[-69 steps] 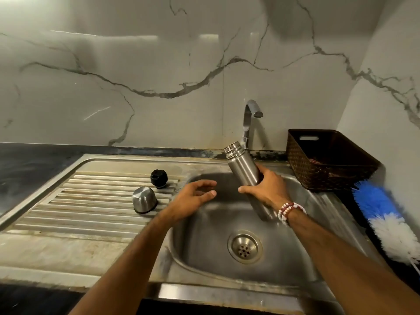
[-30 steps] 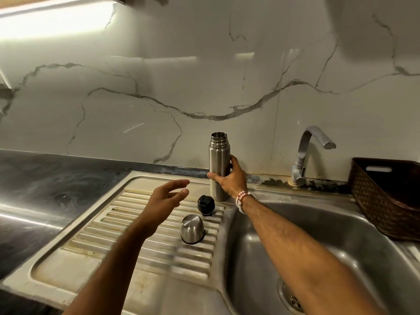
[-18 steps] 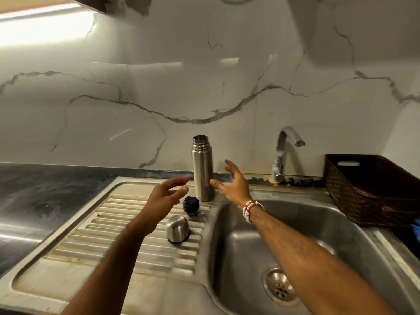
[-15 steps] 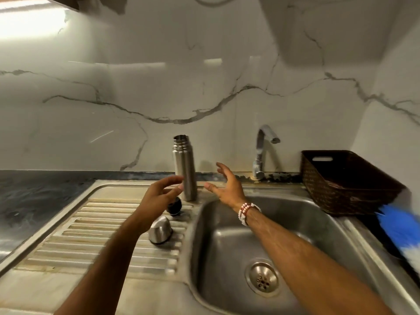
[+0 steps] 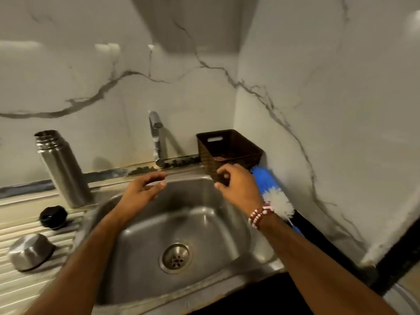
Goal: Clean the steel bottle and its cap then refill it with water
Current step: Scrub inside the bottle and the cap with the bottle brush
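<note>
Steel is most of what lies here: the steel bottle (image 5: 62, 169) stands uncapped at the back of the ribbed drainboard (image 5: 34, 289), just left of the sink (image 5: 211, 233) basin and close to the marble wall (image 5: 113, 71), with nothing gripping it. Nearer along the drainboard sits the black inner cap (image 5: 53, 217), apart from the bottle's foot, and nearer again the steel outer cap (image 5: 29, 252) lies tipped on the ribs, well apart from the bottle. Both hands hang above the basin and hold nothing. The left hand (image 5: 142, 192) hovers over the back left part of the bowl with its fingers loosely curled and the thumb close under them, not touching anything. The right hand (image 5: 238, 185) is raised at the back right, in front of the near corner of the brown woven basket (image 5: 229, 151), its fingers loosely bent; whether the fingertips touch the basket cannot be told. A red and white bead bracelet (image 5: 260, 214) circles the right wrist. The tap (image 5: 155, 137) rises behind the basin between the two hands, and no water shows running from it. The drain (image 5: 174, 258) sits at the bottom of the bowl. A blue and white duster (image 5: 270, 185) lies beside the basket, partly behind the right hand.
</note>
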